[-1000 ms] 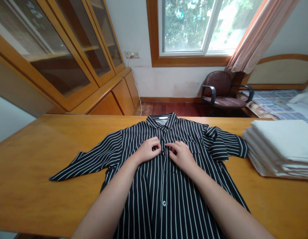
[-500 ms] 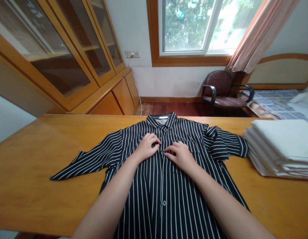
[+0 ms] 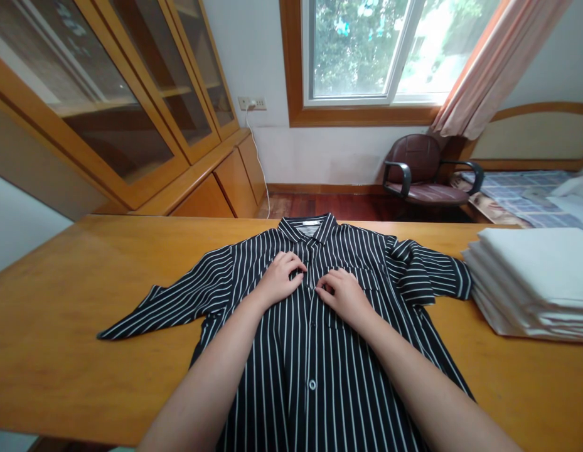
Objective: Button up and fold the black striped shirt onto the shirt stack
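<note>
The shirt (image 3: 295, 339) lies on the table (image 3: 60, 295), under the left hand (image 3: 282, 277) and the right hand (image 3: 344, 294). A cloth pile (image 3: 536, 270) sits just right of the shirt. Behind the table, the cupboard (image 3: 181, 160) is on the left; the chair (image 3: 418, 160) and bed (image 3: 526, 198) are on the right.

Stack of folded white cloth (image 3: 536, 276) on R side of worktop (image 3: 107, 389); beyond it, brn office chair (image 3: 419, 166) w/ blk armrests (image 3: 406, 179) nr bed (image 3: 531, 135) w/ bluish check cover (image 3: 512, 198). Wood cab. (image 3: 164, 125) w/ glass doors (image 3: 187, 119) along L, skt (image 3: 260, 104) on wall (image 3: 319, 150) w/ white cord (image 3: 258, 154) hanging down. Wood-framed window (image 3: 354, 50) at back, trees (image 3: 342, 69) outside, pink curtain (image 3: 493, 69) at its R.
</note>
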Demonstrator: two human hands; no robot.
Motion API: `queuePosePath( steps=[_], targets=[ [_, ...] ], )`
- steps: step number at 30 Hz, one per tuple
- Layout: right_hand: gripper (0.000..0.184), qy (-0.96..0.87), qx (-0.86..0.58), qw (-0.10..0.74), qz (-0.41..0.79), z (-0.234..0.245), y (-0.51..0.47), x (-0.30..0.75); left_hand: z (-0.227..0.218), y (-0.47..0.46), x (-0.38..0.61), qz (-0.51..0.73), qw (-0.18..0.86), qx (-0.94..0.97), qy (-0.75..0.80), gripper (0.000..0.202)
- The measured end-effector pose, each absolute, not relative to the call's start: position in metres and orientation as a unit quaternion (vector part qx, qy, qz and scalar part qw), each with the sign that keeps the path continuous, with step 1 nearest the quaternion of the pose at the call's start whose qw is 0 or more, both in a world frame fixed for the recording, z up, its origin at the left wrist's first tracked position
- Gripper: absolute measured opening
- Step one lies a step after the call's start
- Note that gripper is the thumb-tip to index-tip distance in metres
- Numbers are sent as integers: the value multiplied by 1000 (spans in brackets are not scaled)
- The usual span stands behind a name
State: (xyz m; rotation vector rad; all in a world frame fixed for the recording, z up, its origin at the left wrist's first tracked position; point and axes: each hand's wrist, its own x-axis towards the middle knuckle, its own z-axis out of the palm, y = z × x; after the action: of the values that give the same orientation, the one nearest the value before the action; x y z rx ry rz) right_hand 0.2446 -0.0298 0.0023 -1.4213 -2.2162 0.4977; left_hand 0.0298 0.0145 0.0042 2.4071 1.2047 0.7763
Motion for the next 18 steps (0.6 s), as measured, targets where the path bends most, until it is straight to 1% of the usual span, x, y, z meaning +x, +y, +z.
queuePosePath(
  steps=[6,13,18],
  targets=[
    [8,-793,-509,274,192,2,-29,245,0,15,29,282,165,845,423,19],
    [7,-804,-509,246,184,-1,-29,245,-5,17,30,287,158,843,425,23],
    [4,-803,-512,245,179,-3,-28,245,-5,16,30,270,149,846,434,24]
  ],
)
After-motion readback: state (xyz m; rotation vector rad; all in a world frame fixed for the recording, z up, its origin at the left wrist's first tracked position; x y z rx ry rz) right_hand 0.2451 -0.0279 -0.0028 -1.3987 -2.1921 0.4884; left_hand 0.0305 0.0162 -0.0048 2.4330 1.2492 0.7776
